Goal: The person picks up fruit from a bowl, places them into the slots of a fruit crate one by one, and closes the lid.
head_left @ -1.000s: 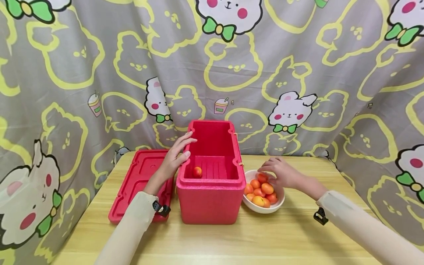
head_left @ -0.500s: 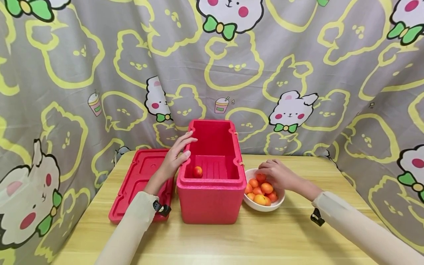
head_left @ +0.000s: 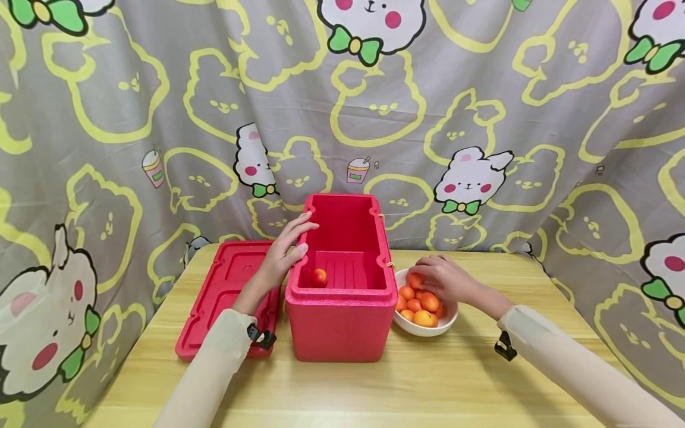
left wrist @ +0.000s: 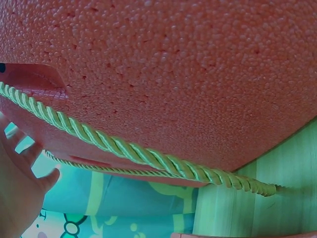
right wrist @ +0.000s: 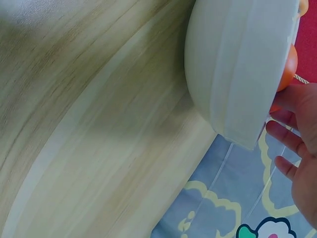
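The top fruit [head_left: 415,279] is in the bowl [head_left: 426,331], just right of the box [head_left: 339,333]. It looks light, firm and smooth, so it may slip, and a hard squeeze could bruise it. Its round middle seems the best place to hold. The right hand [head_left: 448,278] pinches it with bent fingers. The left hand [head_left: 278,258] rests on the left edge of the box, gripping nothing. Since a second ago, the right hand and top fruit have come closer to the box. The left hand has stayed put.
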Action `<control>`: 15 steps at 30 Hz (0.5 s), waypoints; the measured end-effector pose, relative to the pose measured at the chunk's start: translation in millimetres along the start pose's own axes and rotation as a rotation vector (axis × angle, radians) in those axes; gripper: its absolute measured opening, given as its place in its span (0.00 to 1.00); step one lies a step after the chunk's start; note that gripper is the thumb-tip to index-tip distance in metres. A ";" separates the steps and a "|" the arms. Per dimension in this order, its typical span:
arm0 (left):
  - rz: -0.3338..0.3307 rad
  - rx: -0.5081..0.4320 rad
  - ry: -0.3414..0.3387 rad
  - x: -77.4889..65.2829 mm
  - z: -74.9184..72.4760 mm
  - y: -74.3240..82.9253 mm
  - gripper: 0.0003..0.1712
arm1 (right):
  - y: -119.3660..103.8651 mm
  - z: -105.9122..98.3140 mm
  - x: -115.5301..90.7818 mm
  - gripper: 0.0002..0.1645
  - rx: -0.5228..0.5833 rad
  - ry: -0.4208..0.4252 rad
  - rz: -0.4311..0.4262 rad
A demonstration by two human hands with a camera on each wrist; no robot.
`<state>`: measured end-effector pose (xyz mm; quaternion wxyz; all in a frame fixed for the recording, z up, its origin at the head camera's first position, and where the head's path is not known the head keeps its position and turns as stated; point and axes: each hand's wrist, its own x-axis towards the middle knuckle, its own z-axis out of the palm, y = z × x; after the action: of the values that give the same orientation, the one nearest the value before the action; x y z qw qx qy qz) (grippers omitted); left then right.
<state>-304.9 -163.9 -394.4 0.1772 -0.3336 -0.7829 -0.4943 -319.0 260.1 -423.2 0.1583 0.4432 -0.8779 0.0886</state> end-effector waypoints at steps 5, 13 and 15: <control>0.005 0.002 -0.002 0.7 0.0 -0.2 0.30 | -1.4 0.1 1.0 0.20 0.010 0.000 0.020; 0.003 -0.005 0.001 0.2 0.0 -2.1 0.30 | -5.3 -0.3 3.4 0.22 0.039 0.020 0.063; 0.008 -0.012 0.004 0.1 0.3 -2.4 0.30 | -6.6 -1.0 4.3 0.23 0.051 0.027 0.085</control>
<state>-306.6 -164.3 -396.1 0.1786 -0.3368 -0.7783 -0.4989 -315.9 253.4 -420.6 0.1551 0.4079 -0.8912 0.1235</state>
